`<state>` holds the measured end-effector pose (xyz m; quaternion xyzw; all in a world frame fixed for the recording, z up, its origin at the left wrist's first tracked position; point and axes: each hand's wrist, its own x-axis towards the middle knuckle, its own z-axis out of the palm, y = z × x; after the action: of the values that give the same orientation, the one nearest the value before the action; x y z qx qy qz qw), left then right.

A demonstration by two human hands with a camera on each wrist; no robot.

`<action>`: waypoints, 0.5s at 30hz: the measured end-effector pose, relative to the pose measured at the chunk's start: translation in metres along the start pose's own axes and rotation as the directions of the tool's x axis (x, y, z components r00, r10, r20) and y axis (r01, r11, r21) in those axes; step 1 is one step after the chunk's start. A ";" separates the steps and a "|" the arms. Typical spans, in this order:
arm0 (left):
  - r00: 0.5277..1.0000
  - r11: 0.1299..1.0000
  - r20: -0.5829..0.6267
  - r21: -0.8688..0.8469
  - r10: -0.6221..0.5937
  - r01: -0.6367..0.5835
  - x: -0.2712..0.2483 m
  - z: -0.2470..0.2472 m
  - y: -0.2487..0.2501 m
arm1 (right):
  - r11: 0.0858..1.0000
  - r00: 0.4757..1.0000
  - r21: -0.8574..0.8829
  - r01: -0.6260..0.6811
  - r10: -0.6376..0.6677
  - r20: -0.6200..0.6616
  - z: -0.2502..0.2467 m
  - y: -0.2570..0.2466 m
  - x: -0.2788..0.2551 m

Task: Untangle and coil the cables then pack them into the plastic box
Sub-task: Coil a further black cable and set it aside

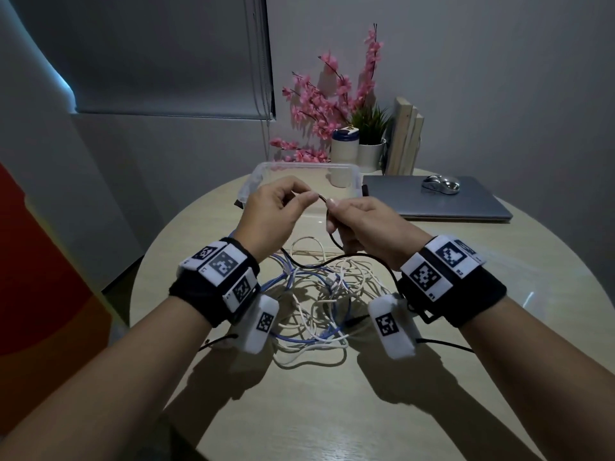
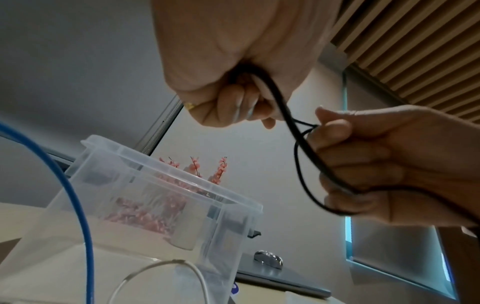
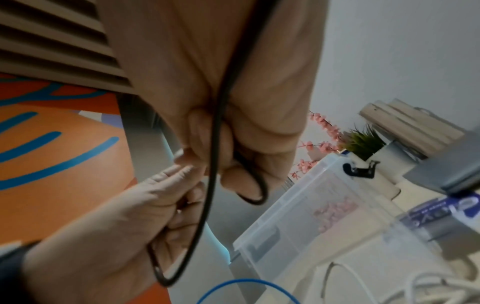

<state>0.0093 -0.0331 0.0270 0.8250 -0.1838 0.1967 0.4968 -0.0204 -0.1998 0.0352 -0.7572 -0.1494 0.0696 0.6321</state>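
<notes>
- The thin black cable [image 1: 332, 237] is lifted above the middle of the round pale wooden bench [image 1: 332, 410]; your left hand [image 1: 269, 214] and right hand [image 1: 362, 224] each pinch it.
- Tangled white and blue cables [image 1: 319, 304] lie below.
- The clear plastic box [image 1: 256, 174] sits at the far edge.

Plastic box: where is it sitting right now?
In the head view the plastic box stands open at the table's far side, just beyond both raised hands, left of the closed laptop and in front of the pink flowers.
</notes>
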 end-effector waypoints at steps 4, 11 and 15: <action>0.991 0.995 0.098 0.029 -0.093 0.091 -0.005 0.014 -0.012 | 0.953 0.998 0.301 0.042 -0.025 -0.060 0.003 -0.008 -0.002; 0.854 0.963 0.472 0.247 -0.218 0.109 -0.031 0.028 -0.002 | 0.860 0.968 0.470 0.198 -0.098 -0.230 0.001 -0.011 0.006; 0.730 0.966 0.635 0.214 -0.252 0.148 -0.037 0.021 0.012 | 0.940 0.927 0.229 0.253 -0.168 -0.336 -0.008 -0.003 0.012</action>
<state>-0.0255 -0.0527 0.0082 0.8908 -0.2413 -0.1472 0.3558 -0.0076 -0.2030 0.0406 -0.6454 -0.1179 -0.1000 0.7481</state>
